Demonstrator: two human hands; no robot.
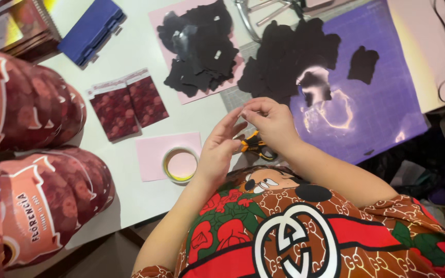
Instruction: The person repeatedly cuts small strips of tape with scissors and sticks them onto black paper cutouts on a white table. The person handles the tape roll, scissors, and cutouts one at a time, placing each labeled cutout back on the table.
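I hold both my hands together above the near edge of the white table. My left hand is raised with the fingers stretched long and half open, and the tips meet the tips of my right hand. The right hand pinches with thumb and first finger closed narrow. What is between the tips is too small to see, so I cannot tell if something is held there.

Just under my hands lie scissors with yellow and black handles. To the left of them, near me, a roll of tape rests on a pink sheet. Just beyond my hands is a pile of black paper cutouts, partly on a purple cutting mat at the right. One single black cutout lies apart on this mat. A second black pile sits on pink paper, farther left. Two dark red printed pieces lie left of centre, and stacks of reddish printed labels fill the left edge.
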